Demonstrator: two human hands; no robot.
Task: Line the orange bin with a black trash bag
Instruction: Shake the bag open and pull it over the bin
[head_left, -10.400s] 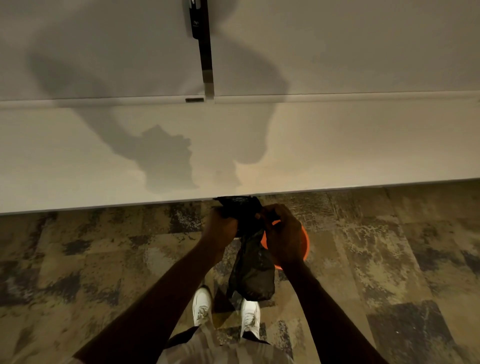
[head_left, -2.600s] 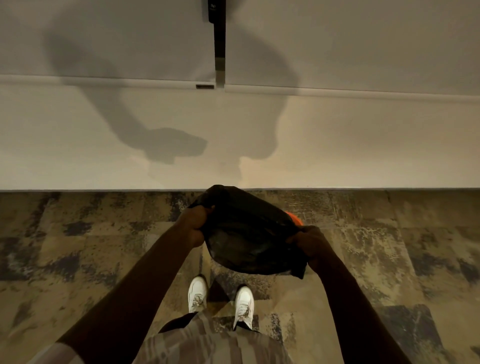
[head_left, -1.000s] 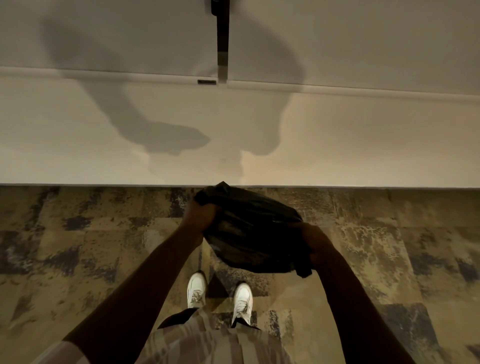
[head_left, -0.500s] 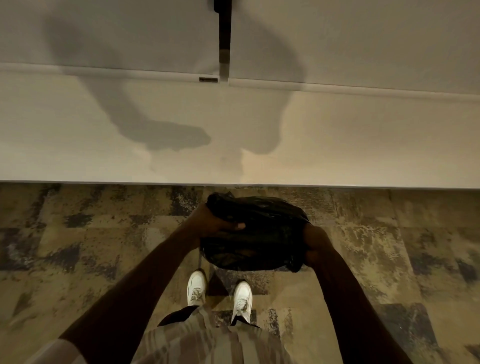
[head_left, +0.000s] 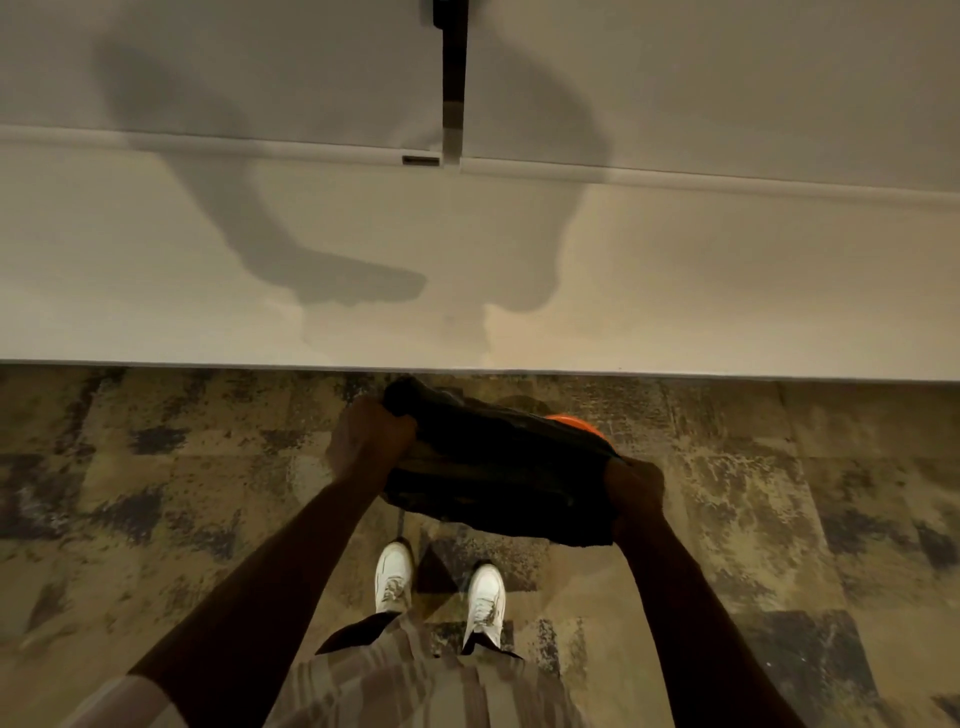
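Over the mottled carpet (head_left: 171, 467), close to the foot of the white wall (head_left: 727, 291), a person holds the black trash bag (head_left: 498, 478) stretched between both fists. Its long axis runs from the left hand (head_left: 371, 441), farther from the body, slanting to the right hand (head_left: 634, 493), nearer the body. Each hand is clenched round a bunched edge of the plastic, and the fingertips are buried in the folds. The bag covers nearly all of the orange bin (head_left: 576, 422), of which only a sliver of rim shows past the far edge. I cannot tell whether the plastic touches the bin, or which way the bag's mouth faces. White shoes (head_left: 393, 574) stand just behind.
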